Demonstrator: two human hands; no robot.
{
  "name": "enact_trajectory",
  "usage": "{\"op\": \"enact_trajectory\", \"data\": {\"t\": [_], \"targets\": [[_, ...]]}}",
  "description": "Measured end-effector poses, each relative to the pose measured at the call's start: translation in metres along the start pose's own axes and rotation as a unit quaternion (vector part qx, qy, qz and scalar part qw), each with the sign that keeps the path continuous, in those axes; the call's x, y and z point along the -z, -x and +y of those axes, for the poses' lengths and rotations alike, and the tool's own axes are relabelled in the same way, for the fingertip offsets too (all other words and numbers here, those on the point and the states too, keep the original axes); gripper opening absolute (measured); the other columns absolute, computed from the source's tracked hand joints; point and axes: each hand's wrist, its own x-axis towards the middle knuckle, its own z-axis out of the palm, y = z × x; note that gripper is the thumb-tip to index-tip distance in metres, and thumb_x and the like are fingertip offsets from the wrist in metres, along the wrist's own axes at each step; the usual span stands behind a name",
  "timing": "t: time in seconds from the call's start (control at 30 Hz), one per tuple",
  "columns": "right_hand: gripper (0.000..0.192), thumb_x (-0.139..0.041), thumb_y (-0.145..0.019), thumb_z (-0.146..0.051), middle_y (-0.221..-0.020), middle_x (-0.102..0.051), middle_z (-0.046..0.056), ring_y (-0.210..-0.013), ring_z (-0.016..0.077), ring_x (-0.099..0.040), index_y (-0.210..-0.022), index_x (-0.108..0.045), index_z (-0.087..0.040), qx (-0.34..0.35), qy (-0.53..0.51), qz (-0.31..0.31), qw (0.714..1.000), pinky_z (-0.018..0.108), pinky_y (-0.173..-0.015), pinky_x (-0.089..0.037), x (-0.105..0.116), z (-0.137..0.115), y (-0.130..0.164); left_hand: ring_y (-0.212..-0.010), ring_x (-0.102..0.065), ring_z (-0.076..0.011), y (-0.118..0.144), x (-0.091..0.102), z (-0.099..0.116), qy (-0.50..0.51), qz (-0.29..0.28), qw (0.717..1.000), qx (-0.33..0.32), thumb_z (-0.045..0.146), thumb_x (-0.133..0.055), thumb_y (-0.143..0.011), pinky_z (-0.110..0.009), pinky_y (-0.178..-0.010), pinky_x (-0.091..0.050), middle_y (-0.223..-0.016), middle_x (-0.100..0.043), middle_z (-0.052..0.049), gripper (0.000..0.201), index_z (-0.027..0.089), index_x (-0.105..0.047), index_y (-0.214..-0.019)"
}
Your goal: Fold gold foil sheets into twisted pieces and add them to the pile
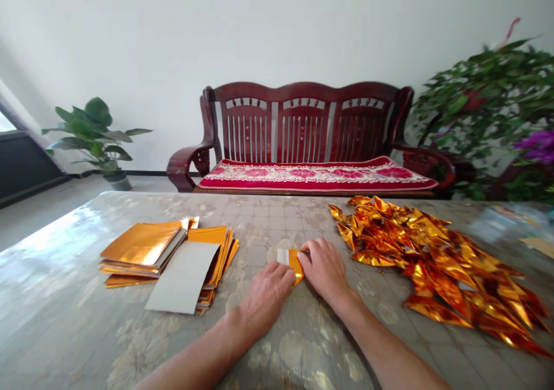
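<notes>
Between my hands, on the table, is a small folded piece of gold foil paper (296, 261) with a pale strip along its upper left. My left hand (269, 291) has its fingers closed on the paper's lower left side. Thumb and bent fingers of my right hand (324, 267) grip its right edge. To the left lie a stack of gold foil sheets (141, 243) and a fanned pile with a grey-white sheet (186, 277) face up on top. A large heap of folded gold foil pieces (433, 251), pointed at their ends, spreads to the right.
A patterned, glossy cover lies over the table (277, 214). Clear plastic wrapping (511, 222) rests at the far right. Behind the table stand a dark red wooden bench (303, 124) with a floral cushion, a potted plant (97, 136) at left and leafy plants (497, 101) at right.
</notes>
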Motion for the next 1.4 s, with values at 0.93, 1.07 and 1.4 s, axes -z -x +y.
{"op": "enact_trajectory", "data": {"t": [0.93,1.07,1.4], "targets": [[0.017,-0.054,-0.087,-0.035,-0.083,-0.073,-0.001,-0.077,0.0175,-0.064,-0.081,-0.067,-0.026,-0.065,-0.098,-0.123,0.985,0.026,-0.059,-0.028,0.011,-0.010,-0.008,-0.104,-0.057,-0.0215,-0.002,-0.013,-0.001,-0.027,0.027,0.998,0.039,0.021,-0.054,-0.096,-0.036,-0.091,-0.049,-0.115,-0.064,-0.001,0.019,0.023,-0.057,-0.115],[0.014,-0.056,-0.087,-0.035,-0.082,-0.072,-0.001,-0.078,0.0182,-0.062,-0.086,-0.067,-0.026,-0.055,-0.091,-0.083,0.991,0.026,-0.059,-0.028,0.007,-0.013,-0.002,-0.104,-0.057,-0.0226,-0.001,-0.012,0.000,-0.040,0.038,0.997,0.048,0.025,-0.053,-0.097,-0.037,-0.087,-0.048,-0.116,-0.064,-0.002,0.021,0.025,-0.056,-0.117],[0.009,-0.059,-0.088,-0.023,-0.084,-0.069,0.000,-0.079,0.0173,-0.059,-0.085,-0.067,-0.025,0.030,-0.053,0.005,0.998,0.027,-0.066,-0.032,-0.002,-0.020,0.005,-0.108,-0.056,-0.0254,-0.001,0.003,0.003,-0.042,0.016,0.994,0.096,0.031,-0.065,-0.089,-0.042,-0.091,-0.046,-0.122,-0.062,-0.003,0.031,0.024,-0.056,-0.117]]}}
